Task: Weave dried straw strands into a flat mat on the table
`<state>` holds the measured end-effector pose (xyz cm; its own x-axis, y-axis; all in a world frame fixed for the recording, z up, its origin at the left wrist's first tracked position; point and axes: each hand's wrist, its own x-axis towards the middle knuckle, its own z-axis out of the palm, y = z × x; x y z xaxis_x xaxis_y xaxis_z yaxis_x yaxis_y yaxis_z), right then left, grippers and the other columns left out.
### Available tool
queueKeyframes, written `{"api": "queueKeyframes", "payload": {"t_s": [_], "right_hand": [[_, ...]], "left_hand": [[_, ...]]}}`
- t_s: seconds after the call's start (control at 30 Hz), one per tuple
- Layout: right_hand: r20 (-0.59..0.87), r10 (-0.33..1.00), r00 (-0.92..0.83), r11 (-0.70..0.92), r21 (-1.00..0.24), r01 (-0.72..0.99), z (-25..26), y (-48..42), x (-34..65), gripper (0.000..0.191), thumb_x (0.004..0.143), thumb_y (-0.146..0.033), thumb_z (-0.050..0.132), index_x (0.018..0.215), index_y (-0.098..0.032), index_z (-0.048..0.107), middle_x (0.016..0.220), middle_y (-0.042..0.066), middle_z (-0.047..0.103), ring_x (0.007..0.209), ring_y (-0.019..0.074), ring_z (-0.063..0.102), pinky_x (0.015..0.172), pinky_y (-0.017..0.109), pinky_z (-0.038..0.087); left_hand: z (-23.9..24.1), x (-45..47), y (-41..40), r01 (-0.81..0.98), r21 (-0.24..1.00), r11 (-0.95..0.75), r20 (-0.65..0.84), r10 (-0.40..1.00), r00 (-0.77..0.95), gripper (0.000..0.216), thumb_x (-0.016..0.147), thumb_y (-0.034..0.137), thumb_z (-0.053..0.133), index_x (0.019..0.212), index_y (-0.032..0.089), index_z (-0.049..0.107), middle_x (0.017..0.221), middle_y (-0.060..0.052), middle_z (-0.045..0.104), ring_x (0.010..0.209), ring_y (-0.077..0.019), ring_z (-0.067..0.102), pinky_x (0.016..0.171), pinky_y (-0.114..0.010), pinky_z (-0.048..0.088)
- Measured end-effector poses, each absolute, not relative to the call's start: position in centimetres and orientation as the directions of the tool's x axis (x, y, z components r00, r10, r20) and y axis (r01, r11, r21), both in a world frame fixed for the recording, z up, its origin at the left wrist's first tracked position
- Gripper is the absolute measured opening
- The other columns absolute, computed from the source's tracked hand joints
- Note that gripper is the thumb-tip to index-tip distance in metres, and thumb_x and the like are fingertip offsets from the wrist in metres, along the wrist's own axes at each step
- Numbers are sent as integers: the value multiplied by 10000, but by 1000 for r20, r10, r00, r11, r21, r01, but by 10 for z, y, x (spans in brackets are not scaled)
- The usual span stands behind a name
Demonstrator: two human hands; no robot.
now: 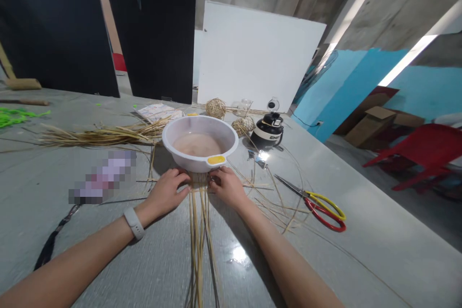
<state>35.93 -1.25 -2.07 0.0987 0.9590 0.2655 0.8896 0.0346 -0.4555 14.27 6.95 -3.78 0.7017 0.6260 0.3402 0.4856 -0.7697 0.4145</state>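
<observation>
In front of the basin, several long straw strips run toward me, crossed by other strips near their far end. My left hand, with a pale band on its wrist, lies on the left side of this crossing. Its fingers and thumb are curved in on the strips. From the right, my right hand has its fingers curled on the same crossing, and its fingertips are partly hidden. Just beyond both hands stands a white basin with yellow grips, holding cloudy water.
Scissors with red and yellow handles lie at right among loose strips. A straw bundle lies left, above a blurred object with a strap. Woven straw balls and a black flask stand behind. The table edge slants along the right.
</observation>
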Motion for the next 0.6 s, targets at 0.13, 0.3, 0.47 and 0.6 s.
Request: {"api": "queueKeyframes", "payload": {"t_s": [0.13,0.3,0.47,0.6], "right_hand": [[231,960,160,-10,-541,841,-24,-8,360,210,799,-142,639,967,-158,765,931,76,706,889,218,611,799,304,447],[226,951,209,-50,-559,828,-28,-6,358,210,778,-143,645,953,-150,761,906,77,701,834,205,593,777,299,421],[237,941,243,-82,-536,840,-30,-7,355,199,795,-157,636,954,-158,754,856,64,674,830,207,569,771,299,390],[240,937,252,-98,-514,852,-32,-7,353,196,799,-165,643,965,-157,747,858,63,665,850,216,553,776,304,372]], "left_hand": [[-41,144,79,528,522,-670,247,711,658,215,892,328,629,996,206,773,961,-92,695,985,-282,617,900,-416,482],[-48,148,85,637,544,-546,182,818,546,206,841,349,683,977,239,791,1032,-89,705,1031,-299,612,920,-440,477],[-47,153,84,682,537,-496,166,855,491,174,816,345,716,956,280,797,1135,-64,703,1100,-297,606,997,-464,445],[-42,157,82,719,529,-452,145,882,448,157,795,323,738,934,289,802,1156,-57,701,1119,-302,608,1022,-471,433]]}}
